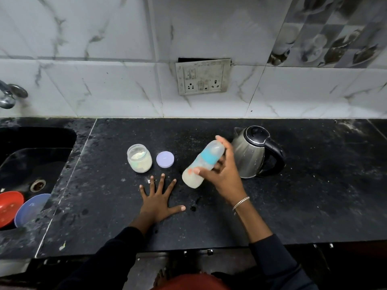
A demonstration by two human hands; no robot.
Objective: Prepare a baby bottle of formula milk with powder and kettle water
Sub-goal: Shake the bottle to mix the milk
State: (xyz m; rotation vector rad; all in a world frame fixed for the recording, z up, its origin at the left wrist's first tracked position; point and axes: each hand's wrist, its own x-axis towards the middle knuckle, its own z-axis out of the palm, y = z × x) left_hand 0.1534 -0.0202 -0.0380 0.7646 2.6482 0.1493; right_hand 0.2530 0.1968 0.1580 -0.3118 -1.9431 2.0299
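From the head view, a person in dark sleeves is standing at a black stone counter set against a white marbled tile wall. The right hand, with a silver bracelet at the wrist, is gripping a baby bottle, fingers and thumb curled round its middle. The bottle is tilting, its capped top pointing far and right toward the kettle and its base pointing near and left. It is carrying a teal band, is holding a pale milky liquid at the base end, and is looking slightly blurred. The left hand is lying flat on the counter with fingers spread wide, holding nothing, just near of the jar and lid. An open glass jar of pale powder is standing upright to the left of the bottle, and its lilac lid is lying beside it on the right. A steel kettle with a black handle and lid is standing just right of the bottle. At far left, a dark sink is holding a red bowl and a blue bowl, below a metal tap. A grimy socket plate is sitting on the wall.
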